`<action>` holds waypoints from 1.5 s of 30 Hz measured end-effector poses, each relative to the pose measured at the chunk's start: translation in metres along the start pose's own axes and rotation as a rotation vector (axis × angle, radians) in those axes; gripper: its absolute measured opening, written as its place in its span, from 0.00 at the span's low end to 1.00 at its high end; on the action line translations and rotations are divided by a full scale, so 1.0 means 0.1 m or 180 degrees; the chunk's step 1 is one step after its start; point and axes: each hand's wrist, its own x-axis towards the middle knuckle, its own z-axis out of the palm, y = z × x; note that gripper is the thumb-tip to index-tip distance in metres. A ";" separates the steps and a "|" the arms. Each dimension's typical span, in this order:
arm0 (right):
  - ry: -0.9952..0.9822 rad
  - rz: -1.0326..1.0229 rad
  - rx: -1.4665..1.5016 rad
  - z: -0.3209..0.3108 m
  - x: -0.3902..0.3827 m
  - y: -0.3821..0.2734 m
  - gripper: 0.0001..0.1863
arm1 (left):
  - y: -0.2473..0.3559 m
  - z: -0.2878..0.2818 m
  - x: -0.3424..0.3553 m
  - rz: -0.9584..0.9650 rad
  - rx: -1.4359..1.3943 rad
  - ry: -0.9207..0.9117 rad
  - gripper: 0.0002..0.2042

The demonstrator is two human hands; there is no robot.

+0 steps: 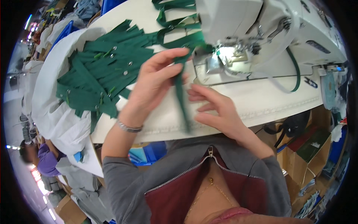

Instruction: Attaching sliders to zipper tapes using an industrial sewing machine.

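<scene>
My left hand [151, 82] pinches a narrow green fabric strip [180, 98] between thumb and fingers. The strip hangs toward the table's front edge, its lower end smeared by motion. Just right of it is my right hand [220, 110], fingers apart and holding nothing. A white sewing machine [229, 16] stands beyond both hands, its needle area [235, 56] lit. Green strips [182, 42] loop at the machine's left side. To the left of my left hand lies a pile of green fabric strips [112, 69] with small metal snaps or rings on them.
White cloth [46, 112] drapes along the table's left edge. Small thread snips [310, 82] lie on the right, near a hanging green strip [294, 69]. A measuring scale [268, 110] runs along the front edge. Cardboard boxes [309, 149] stand below right. A person in purple [47, 160] is far left.
</scene>
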 end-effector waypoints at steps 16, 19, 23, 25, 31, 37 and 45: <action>0.0008 0.1311 0.1309 -0.34 0.13 0.07 0.18 | -0.35 0.01 -0.09 0.3428 0.5244 -0.0728 0.20; 0.0078 0.1320 0.0737 -0.43 0.10 -0.07 0.15 | -0.48 -0.13 0.23 0.3504 0.4545 -0.1155 0.15; 0.0775 0.0928 -0.0652 -0.54 -0.28 -0.09 0.12 | -0.40 -0.08 0.44 0.3647 0.4875 -0.1120 0.10; 0.1057 0.0999 -0.0665 -0.62 -0.49 0.03 0.11 | -0.43 -0.07 0.49 0.3484 0.4949 -0.1176 0.10; 0.1244 0.0713 -0.0639 -0.61 -0.54 0.13 0.09 | -0.33 -0.01 0.50 0.2895 0.5073 -0.1246 0.10; 0.1205 0.0647 -0.0753 -0.64 -0.51 0.12 0.08 | -0.29 0.01 0.55 0.2813 0.5066 -0.1227 0.09; 0.1235 0.0525 -0.0756 -0.65 -0.50 0.14 0.08 | -0.26 0.03 0.65 0.2711 0.5031 -0.1286 0.09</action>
